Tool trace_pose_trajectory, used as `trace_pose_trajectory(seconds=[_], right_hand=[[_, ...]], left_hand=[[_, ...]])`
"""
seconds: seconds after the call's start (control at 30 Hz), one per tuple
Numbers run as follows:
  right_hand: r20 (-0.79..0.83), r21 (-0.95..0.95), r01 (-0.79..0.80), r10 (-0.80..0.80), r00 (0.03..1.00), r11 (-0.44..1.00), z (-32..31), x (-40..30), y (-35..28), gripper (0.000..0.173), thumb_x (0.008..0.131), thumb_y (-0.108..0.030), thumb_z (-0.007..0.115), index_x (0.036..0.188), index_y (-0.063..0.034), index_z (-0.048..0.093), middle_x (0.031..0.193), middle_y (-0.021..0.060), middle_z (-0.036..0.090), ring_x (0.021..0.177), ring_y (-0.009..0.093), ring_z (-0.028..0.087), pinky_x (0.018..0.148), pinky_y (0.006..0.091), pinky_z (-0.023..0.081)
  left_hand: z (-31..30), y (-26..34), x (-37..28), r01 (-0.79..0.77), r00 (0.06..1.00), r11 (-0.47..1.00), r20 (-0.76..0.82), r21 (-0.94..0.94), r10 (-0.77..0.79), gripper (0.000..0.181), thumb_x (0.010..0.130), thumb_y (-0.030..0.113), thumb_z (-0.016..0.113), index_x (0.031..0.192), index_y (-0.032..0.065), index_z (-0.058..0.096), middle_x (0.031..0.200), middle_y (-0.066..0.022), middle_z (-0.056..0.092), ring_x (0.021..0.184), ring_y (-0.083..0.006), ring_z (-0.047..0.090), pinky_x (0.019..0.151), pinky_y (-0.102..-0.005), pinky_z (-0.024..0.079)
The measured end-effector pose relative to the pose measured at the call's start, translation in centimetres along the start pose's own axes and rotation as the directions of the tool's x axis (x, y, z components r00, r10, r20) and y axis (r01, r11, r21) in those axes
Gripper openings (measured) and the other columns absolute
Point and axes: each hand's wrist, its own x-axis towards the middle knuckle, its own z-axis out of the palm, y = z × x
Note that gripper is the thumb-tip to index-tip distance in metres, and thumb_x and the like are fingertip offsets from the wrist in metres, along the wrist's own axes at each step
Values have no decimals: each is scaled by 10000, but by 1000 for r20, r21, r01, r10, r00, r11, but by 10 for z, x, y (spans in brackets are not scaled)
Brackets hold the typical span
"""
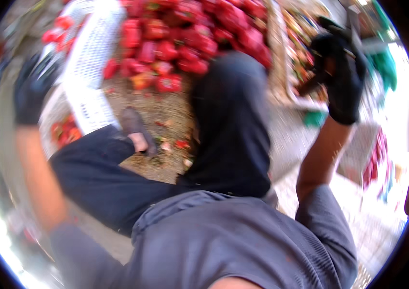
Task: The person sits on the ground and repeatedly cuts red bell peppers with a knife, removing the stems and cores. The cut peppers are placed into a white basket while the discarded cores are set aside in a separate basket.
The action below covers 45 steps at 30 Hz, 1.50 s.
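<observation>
My left hand [34, 86], in a dark glove, is raised at the far left beside a white perforated plastic crate [90, 54]; motion blur hides its fingers and whether it holds anything. On the right, my gloved right hand [341, 72] is over the edge of a container of food scraps [298, 39]. A brown, blurred object shows beside its fingers, and I cannot tell whether it is held. A large heap of red bell peppers [190, 32] lies on the ground beyond my knees.
Red pieces lie in a white container [65, 132] at the left. Scattered bits cover the ground [164, 119] near my shoe [135, 126]. A pale box [360, 155] stands at the right, near red netted goods [378, 155]. Green material [383, 68] hangs at the upper right.
</observation>
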Motion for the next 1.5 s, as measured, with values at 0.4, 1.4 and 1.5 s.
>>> trace_pose_trajectory(seconds=[0.4,1.4,1.5], right_hand=[[75,-719,-488,753,654,495,64,-216,284,683,695,-453,767,1217,-61,570,987,231,674,957,398,641,840,468,512],[17,-422,-728,807,590,541,70,-246,317,479,743,-341,763,1049,13,655,872,143,685,822,209,676,725,321,545],[115,21,-515,509,853,857,62,-144,222,532,786,-132,759,1226,50,519,1026,111,669,939,159,644,815,311,535]], left_hand=[[69,-70,-59,216,898,869,-441,444,2,470,1021,281,370,1394,2,434,1298,-164,558,1152,-259,582,993,-373,456],[180,-77,-26,235,961,840,-247,488,-126,426,984,269,507,1303,-12,528,1073,-129,657,971,-195,650,832,-318,521],[199,-72,-14,66,998,825,-49,562,-47,449,968,271,536,1317,-10,516,1115,-131,653,1011,-209,640,881,-334,505]])
